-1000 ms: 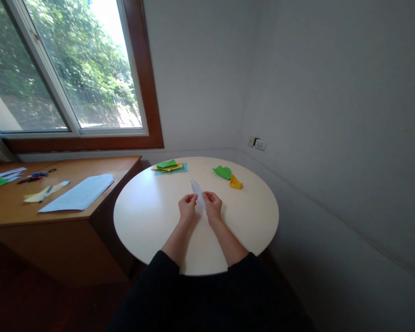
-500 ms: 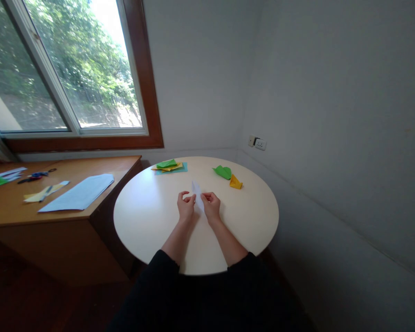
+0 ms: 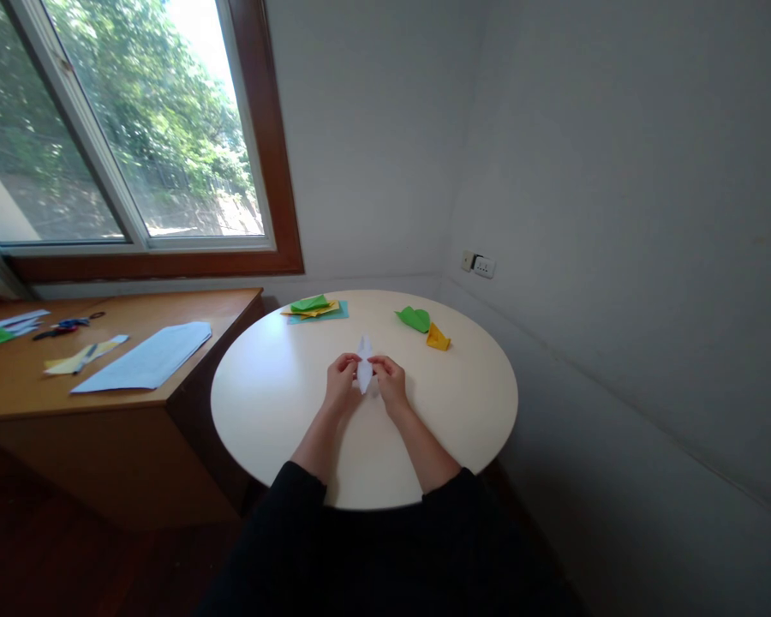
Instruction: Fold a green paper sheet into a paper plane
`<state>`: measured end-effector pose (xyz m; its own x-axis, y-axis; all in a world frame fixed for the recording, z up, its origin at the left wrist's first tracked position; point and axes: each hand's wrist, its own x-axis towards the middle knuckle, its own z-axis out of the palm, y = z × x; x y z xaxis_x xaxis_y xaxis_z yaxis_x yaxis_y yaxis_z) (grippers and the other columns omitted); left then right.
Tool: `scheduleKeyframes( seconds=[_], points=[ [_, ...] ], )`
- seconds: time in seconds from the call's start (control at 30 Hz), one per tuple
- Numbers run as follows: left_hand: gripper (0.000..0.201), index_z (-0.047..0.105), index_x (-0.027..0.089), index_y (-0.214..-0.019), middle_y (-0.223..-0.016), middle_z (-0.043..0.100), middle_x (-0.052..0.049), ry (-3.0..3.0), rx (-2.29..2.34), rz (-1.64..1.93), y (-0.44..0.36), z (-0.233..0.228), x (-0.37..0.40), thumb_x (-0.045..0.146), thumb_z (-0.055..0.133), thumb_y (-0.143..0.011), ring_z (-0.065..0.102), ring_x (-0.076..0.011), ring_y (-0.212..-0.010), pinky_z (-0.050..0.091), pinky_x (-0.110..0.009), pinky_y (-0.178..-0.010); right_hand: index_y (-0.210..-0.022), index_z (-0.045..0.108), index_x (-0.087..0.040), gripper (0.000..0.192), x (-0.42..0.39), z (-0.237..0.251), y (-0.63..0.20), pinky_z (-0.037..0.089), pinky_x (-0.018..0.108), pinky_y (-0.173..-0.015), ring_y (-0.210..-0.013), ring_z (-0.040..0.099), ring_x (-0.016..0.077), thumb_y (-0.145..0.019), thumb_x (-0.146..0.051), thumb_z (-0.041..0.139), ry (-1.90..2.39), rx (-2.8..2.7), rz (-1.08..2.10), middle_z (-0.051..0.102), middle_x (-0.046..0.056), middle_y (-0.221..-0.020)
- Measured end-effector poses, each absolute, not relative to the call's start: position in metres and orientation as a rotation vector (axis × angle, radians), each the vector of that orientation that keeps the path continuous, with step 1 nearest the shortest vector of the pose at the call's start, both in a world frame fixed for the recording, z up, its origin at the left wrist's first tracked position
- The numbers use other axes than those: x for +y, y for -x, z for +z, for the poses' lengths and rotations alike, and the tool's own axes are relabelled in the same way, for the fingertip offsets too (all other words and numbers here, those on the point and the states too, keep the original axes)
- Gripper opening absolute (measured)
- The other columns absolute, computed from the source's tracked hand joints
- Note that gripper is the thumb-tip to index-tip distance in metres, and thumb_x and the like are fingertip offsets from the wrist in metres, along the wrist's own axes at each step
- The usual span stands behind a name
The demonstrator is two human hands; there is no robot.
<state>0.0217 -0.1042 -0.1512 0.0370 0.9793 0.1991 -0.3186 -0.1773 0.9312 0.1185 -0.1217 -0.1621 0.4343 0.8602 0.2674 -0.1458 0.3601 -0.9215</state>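
Observation:
A narrow piece of folded white paper is held upright between my two hands, over the middle of the round table. My left hand pinches its left edge with thumb and fingertips. From the other side, my right hand grips the right edge in the same way. The paper tapers to points at its top and bottom. Beyond my right hand lie a green folded paper and a small yellow folded paper, close together.
Toward the back left of the table sits a stack of green, yellow and blue papers. A wooden desk to the left bears white sheets, scissors and a pen on yellowish paper. A window and walls enclose the corner.
My left fingers, more spread before, have closed on the paper's left edge. The white paper has turned and now shows a wider, leaf-like face, standing nearly straight. My right hand moved slightly.

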Motion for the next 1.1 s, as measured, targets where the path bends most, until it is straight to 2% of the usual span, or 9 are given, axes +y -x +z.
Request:
scheduleKeyframes(
  seconds=[0.27,0.67,1.1],
  points=[
    [0.014,0.062,0.016,-0.064,-0.061,0.057,-0.001,-1.073,0.811,1.380,-0.0196,-0.1479,-0.1075,0.021,0.053,-0.054,0.054,-0.0121,-0.059,0.043,-0.024,-0.057,-0.069,0.067,-0.018,0.021,-0.1238,-0.1607,-0.1226,0.037,0.023,-0.054,-0.063,0.054,0.0136,-0.060,-0.027,0.050,1.009,-0.858,0.807,0.064,0.000,-0.068],
    [0.020,0.065,0.015,-0.071,-0.065,0.062,-0.003,-1.083,0.807,1.364,-0.0189,-0.1508,-0.1054,0.022,0.055,-0.056,0.057,-0.0127,-0.061,0.044,-0.025,-0.061,-0.080,0.065,-0.017,0.025,-0.1244,-0.1627,-0.1215,0.038,0.022,-0.052,-0.060,0.054,0.0124,-0.061,-0.027,0.052,1.000,-0.860,0.831,0.065,0.000,-0.069],
    [0.021,0.061,0.014,-0.071,-0.062,0.060,-0.002,-1.030,0.771,1.361,-0.0187,-0.1472,-0.1060,0.025,0.055,-0.055,0.056,-0.0137,-0.056,0.044,-0.026,-0.053,-0.084,0.058,-0.022,0.024,-0.1281,-0.1615,-0.1161,0.040,0.019,-0.044,-0.049,0.060,0.0114,-0.061,-0.029,0.058,0.951,-0.869,1.024,0.064,-0.003,-0.063]
  ],
)
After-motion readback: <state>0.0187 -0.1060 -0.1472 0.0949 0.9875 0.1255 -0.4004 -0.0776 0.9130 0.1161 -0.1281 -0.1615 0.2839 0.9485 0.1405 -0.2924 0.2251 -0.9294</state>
